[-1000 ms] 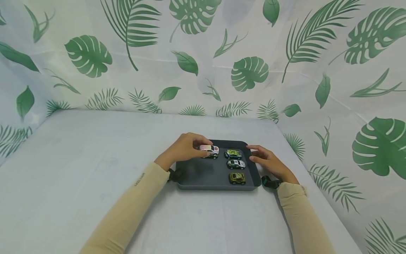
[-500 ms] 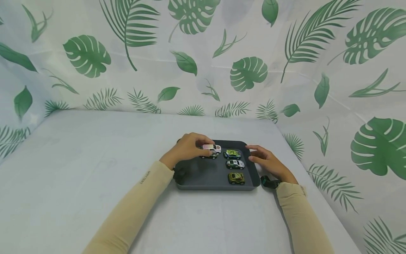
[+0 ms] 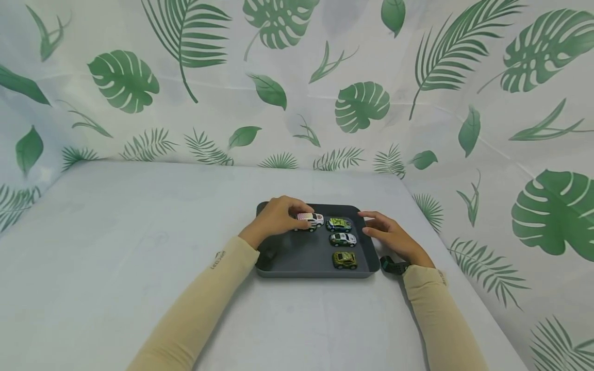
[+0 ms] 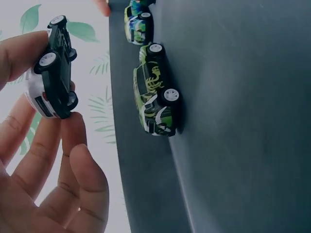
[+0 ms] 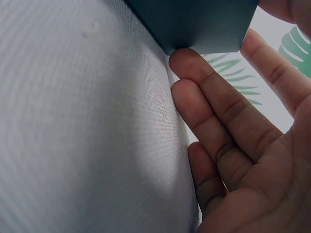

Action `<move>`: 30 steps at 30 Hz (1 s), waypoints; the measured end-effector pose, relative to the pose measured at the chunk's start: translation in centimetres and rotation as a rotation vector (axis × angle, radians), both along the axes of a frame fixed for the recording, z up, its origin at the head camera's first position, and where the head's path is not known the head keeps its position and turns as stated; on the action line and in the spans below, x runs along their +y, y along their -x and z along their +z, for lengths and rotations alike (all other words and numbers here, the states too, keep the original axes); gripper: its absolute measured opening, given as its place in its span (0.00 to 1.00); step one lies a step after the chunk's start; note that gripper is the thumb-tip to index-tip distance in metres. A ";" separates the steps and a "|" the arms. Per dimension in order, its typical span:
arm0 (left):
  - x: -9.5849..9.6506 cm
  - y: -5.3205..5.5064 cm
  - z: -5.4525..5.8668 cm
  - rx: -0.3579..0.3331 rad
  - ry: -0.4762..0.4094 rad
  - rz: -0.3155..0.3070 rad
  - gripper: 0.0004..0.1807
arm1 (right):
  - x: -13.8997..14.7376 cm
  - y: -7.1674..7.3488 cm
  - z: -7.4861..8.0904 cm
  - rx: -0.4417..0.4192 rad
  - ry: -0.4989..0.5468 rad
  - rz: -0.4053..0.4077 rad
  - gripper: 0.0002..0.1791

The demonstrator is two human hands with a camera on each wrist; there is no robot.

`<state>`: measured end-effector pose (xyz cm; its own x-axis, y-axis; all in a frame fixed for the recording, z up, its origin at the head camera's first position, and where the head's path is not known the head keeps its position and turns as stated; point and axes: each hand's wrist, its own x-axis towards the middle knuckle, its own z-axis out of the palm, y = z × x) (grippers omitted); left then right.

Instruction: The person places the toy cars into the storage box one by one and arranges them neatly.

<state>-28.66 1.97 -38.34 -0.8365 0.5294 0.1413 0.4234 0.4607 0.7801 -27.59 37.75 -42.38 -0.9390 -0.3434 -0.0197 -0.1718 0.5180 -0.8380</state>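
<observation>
My left hand [image 3: 278, 215] pinches a white toy car [image 3: 311, 218] over the back of a dark grey tray [image 3: 297, 260]. In the left wrist view the car's black underside and wheels show between thumb and fingers. A green camouflage toy car [image 4: 153, 97] sits in the tray below it, mostly hidden in the head view. My right hand [image 3: 394, 238] stays at the tray's right side, fingers loosely extended. In the right wrist view its fingertips [image 5: 189, 63] meet the lower edge of the tray wall [image 5: 194, 24].
Along the tray's right half stand a yellow-green and blue toy car [image 3: 339, 224], a white and green one [image 3: 343, 239] and an olive one [image 3: 345, 260]. The tray lies on a white cloth-covered table [image 3: 139, 257]. Behind hangs a leaf-patterned cloth [image 3: 213, 103].
My left hand has shifted slightly right with the white car, then lowered it a little. My right hand keeps its place at the tray's side.
</observation>
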 end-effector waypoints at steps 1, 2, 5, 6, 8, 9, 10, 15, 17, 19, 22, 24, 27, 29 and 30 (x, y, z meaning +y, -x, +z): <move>0.1 0.0 -0.1 -0.003 0.001 0.005 0.19 | 0.0 0.0 0.0 0.000 0.001 0.001 0.31; 0.1 0.0 -0.1 -0.005 0.003 0.009 0.18 | 0.0 0.0 0.0 0.000 0.001 0.001 0.31; 0.3 0.0 -0.3 -0.005 0.018 0.023 0.18 | 0.0 0.1 -0.1 0.001 0.003 0.002 0.30; 0.4 0.0 -0.3 -0.006 0.024 0.028 0.18 | 0.1 0.1 -0.1 0.002 0.003 0.004 0.30; 0.5 -0.1 -0.3 -0.010 0.042 0.041 0.17 | 0.1 0.1 -0.1 0.003 0.005 0.003 0.30; 0.5 -0.1 -0.3 -0.012 0.055 0.051 0.17 | 0.1 0.1 -0.1 0.004 0.005 0.003 0.30; 0.6 -0.2 -0.4 -0.016 0.069 0.061 0.17 | 0.1 0.1 -0.1 0.003 0.005 0.003 0.30; 0.9 -0.3 -0.5 -0.034 0.154 0.091 0.17 | 0.1 0.1 -0.2 0.003 0.006 0.002 0.31; 1.0 -0.3 -0.5 -0.035 0.180 0.091 0.17 | 0.1 0.1 -0.1 0.004 0.004 0.002 0.31; 1.1 -0.4 -0.5 -0.035 0.197 0.091 0.16 | 0.1 0.0 -0.1 0.006 0.004 0.002 0.31; 1.2 -0.4 -0.7 -0.032 0.212 0.090 0.16 | 0.1 0.0 -0.1 0.010 0.003 0.003 0.30; 1.2 -0.4 -0.7 -0.030 0.220 0.087 0.16 | 0.1 0.0 -0.1 0.008 0.003 0.002 0.30; 1.3 -0.4 -0.8 -0.031 0.239 0.079 0.15 | 0.0 0.0 -0.2 0.003 -0.002 -0.001 0.30; 1.4 -0.4 -0.8 -0.034 0.251 0.076 0.15 | 0.0 0.0 -0.2 0.000 -0.003 -0.005 0.30; 1.4 -0.4 -0.8 -0.034 0.259 0.075 0.16 | 0.0 0.1 -0.2 -0.001 -0.003 -0.008 0.30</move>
